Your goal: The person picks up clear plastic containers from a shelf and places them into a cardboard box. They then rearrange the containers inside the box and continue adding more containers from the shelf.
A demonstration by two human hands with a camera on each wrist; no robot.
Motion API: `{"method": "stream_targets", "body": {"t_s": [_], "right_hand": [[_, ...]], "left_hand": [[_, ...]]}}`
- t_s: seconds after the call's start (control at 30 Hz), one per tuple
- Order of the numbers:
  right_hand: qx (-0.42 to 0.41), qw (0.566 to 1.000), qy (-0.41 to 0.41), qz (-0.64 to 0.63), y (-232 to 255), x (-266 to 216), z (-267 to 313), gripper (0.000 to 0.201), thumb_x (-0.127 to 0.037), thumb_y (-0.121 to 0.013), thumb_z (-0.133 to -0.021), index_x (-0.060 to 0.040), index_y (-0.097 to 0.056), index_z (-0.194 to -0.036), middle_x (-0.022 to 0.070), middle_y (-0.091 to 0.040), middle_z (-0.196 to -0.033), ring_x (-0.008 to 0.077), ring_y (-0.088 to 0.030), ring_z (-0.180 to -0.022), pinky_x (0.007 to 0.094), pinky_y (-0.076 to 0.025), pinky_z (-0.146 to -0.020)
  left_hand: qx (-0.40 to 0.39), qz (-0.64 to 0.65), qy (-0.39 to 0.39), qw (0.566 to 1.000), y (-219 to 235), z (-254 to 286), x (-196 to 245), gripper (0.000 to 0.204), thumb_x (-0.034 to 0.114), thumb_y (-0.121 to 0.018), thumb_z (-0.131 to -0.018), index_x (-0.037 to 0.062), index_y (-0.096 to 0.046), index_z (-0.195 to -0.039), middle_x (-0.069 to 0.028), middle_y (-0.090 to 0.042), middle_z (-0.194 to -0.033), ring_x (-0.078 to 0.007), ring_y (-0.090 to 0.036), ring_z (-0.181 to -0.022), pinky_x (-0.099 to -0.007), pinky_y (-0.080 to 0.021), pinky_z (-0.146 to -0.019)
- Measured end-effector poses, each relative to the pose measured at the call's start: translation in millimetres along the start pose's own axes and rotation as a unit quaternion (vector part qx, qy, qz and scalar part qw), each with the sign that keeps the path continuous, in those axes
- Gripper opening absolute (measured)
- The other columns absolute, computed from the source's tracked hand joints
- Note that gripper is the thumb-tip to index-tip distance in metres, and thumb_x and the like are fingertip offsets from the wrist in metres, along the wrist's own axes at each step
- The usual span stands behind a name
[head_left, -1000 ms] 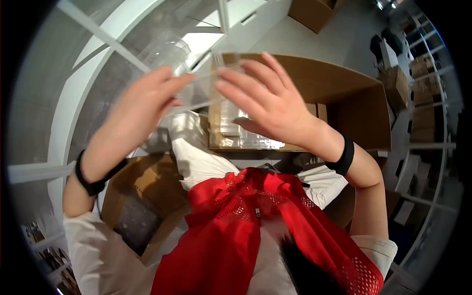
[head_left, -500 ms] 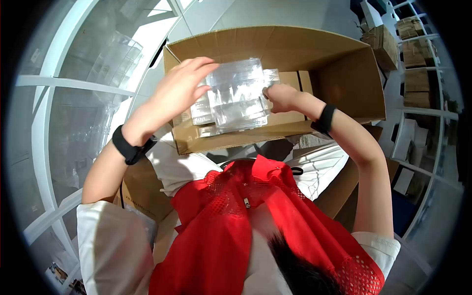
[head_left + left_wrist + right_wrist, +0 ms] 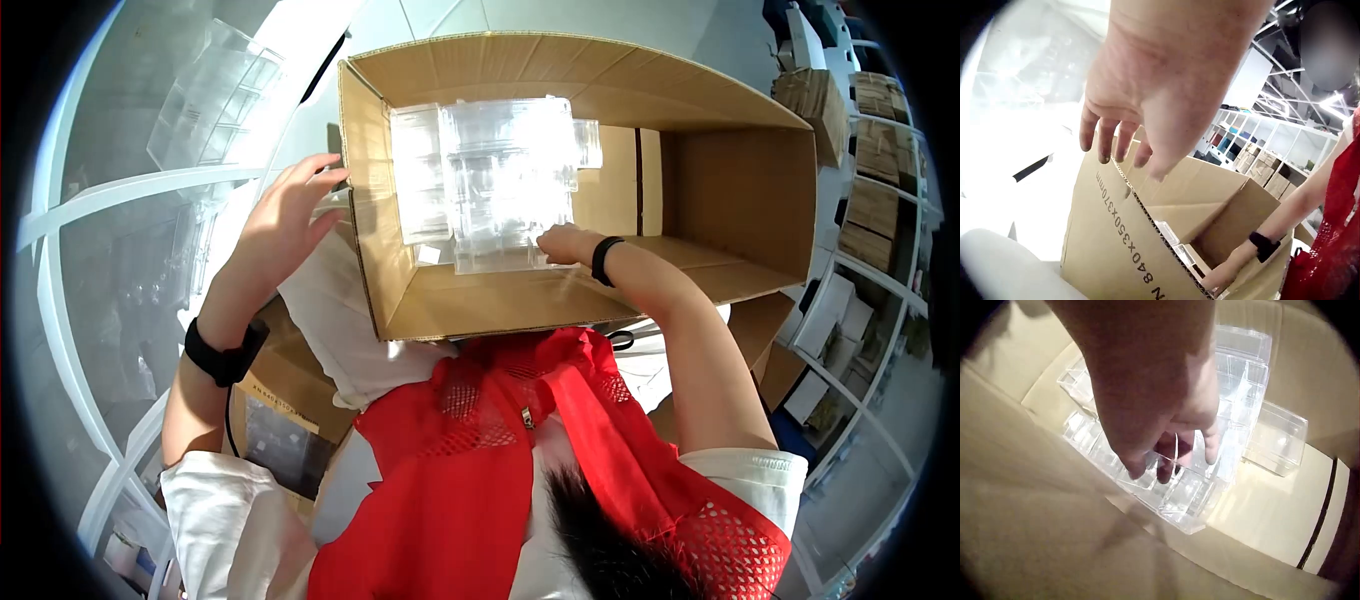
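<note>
A clear plastic compartment box (image 3: 505, 185) lies in the left part of a large open carton (image 3: 480, 312), over other clear plastic boxes (image 3: 417, 170). My right hand (image 3: 568, 244) reaches down into the carton and grips this box near its front right corner. Seen from the right wrist, the fingers (image 3: 1210, 447) curl over the box's inner dividers. Outside the carton's left wall, my left hand (image 3: 285, 212) holds nothing, its fingers loosely spread. In the left wrist view those fingers (image 3: 1105, 140) hang close by the carton's printed side.
More clear plastic boxes (image 3: 225, 100) stand to the left beside white framing. A smaller carton (image 3: 290, 385) sits by my left leg. Shelves with brown boxes (image 3: 868, 205) line the right side, and another carton (image 3: 810, 110) stands past the large one's right end.
The clear compartment box was held up over the left, then brought over the carton and lowered inside. My left hand has come off it and moved left; my right hand has gone down with it.
</note>
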State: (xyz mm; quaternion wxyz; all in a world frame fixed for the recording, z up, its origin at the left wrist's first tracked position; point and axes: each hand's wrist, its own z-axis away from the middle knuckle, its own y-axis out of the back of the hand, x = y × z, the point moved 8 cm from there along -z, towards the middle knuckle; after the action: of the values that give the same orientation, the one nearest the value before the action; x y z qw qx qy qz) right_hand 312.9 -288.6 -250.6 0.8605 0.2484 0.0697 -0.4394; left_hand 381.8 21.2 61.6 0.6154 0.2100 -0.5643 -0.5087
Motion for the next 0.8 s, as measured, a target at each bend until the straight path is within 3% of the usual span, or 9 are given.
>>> {"method": "stream_targets", "body": {"t_s": [0.07,0.2,0.37,0.47,0.53,0.63,0.67,0.77,0.8], "right_hand": [[0.009,0.997,-0.01,0.071,-2,-3,-2,0.038,-0.021,-0.066,-0.078,-0.0009,-0.055,-0.109,0.0166,-0.06,-0.106,0.0289,-0.055,-0.104,0.0411,-0.047,-0.083],[0.135,0.987,-0.078,0.029,18,-2,-13,0.037,-0.018,-0.068,-0.075,-0.0042,-0.057,-0.108,0.0121,-0.062,-0.105,0.0266,-0.056,-0.105,0.038,-0.048,-0.081],[0.003,0.994,-0.1,0.052,3,8,-47,0.047,-0.036,-0.075,-0.068,-0.0045,-0.063,-0.101,0.0114,-0.063,-0.101,0.0263,-0.06,-0.098,0.0376,-0.049,-0.08],[0.058,0.992,-0.107,-0.03,33,1,-23,0.044,-0.038,-0.072,-0.071,-0.0029,-0.063,-0.097,0.0134,-0.063,-0.096,0.0271,-0.06,-0.095,0.0379,-0.049,-0.077],[0.182,0.98,-0.037,-0.073,53,1,-13,0.036,-0.034,-0.067,-0.076,-0.0039,-0.064,-0.095,0.0137,-0.064,-0.097,0.0315,-0.06,-0.093,0.0396,-0.049,-0.079],[0.2,0.978,0.01,-0.055,62,26,-37,0.048,-0.044,-0.062,-0.078,-0.0009,-0.059,-0.099,0.0177,-0.062,-0.096,0.0344,-0.056,-0.095,0.0424,-0.045,-0.083],[0.246,0.967,0.012,-0.062,95,16,-7,0.05,-0.045,-0.062,-0.077,-0.0003,-0.06,-0.099,0.0188,-0.062,-0.096,0.0356,-0.057,-0.092,0.0429,-0.045,-0.082],[0.212,0.97,-0.018,-0.116,150,9,34,0.046,-0.043,-0.063,-0.078,0.0001,-0.062,-0.095,0.0187,-0.063,-0.091,0.0359,-0.059,-0.084,0.0411,-0.046,-0.075],[0.31,0.938,0.048,-0.148,167,9,44,0.045,-0.041,-0.064,-0.078,0.0011,-0.062,-0.095,0.0184,-0.064,-0.086,0.0355,-0.06,-0.08,0.0399,-0.047,-0.072]], "left_hand": [[-0.007,-0.003,-0.01,1.0,-4,-8,-1,0.041,0.001,-0.063,-0.075,0.007,-0.054,-0.115,-0.0084,-0.048,-0.126,-0.0275,-0.047,-0.114,-0.0337,-0.043,-0.092],[-0.02,0.007,-0.023,1.0,-6,-26,6,0.042,0.0,-0.064,-0.074,0.0062,-0.054,-0.115,-0.0087,-0.048,-0.125,-0.0277,-0.047,-0.114,-0.0334,-0.043,-0.092],[-0.025,-0.032,-0.03,0.999,-2,-32,20,0.04,-0.001,-0.063,-0.075,0.0054,-0.054,-0.113,-0.0089,-0.049,-0.124,-0.0281,-0.048,-0.114,-0.0344,-0.042,-0.092],[0.002,-0.06,-0.045,0.997,20,-23,23,0.04,-0.002,-0.062,-0.075,0.0052,-0.054,-0.113,-0.0087,-0.049,-0.124,-0.0287,-0.048,-0.113,-0.0357,-0.042,-0.092],[0.062,-0.085,-0.05,0.993,53,-10,23,0.037,0.0,-0.061,-0.076,0.0051,-0.055,-0.112,-0.0103,-0.051,-0.121,-0.0284,-0.05,-0.111,-0.0352,-0.042,-0.092],[0.229,-0.09,-0.061,0.967,119,28,18,0.029,-0.001,-0.059,-0.076,0.0038,-0.058,-0.105,-0.0103,-0.059,-0.106,-0.0277,-0.058,-0.096,-0.0329,-0.047,-0.082],[0.297,-0.09,-0.074,0.948,145,48,19,0.022,-0.001,-0.058,-0.077,0.0025,-0.06,-0.099,-0.0105,-0.061,-0.097,-0.0247,-0.061,-0.087,-0.0301,-0.049,-0.075],[0.463,-0.065,-0.043,0.883,218,118,2,0.01,-0.001,-0.055,-0.081,-0.0001,-0.062,-0.087,-0.0088,-0.062,-0.083,-0.0162,-0.062,-0.073,-0.0249,-0.048,-0.065],[0.518,-0.051,-0.027,0.853,240,143,-7,0.009,0.0,-0.054,-0.083,-0.0009,-0.063,-0.083,-0.0077,-0.062,-0.079,-0.0134,-0.061,-0.069,-0.0233,-0.048,-0.062]]}}
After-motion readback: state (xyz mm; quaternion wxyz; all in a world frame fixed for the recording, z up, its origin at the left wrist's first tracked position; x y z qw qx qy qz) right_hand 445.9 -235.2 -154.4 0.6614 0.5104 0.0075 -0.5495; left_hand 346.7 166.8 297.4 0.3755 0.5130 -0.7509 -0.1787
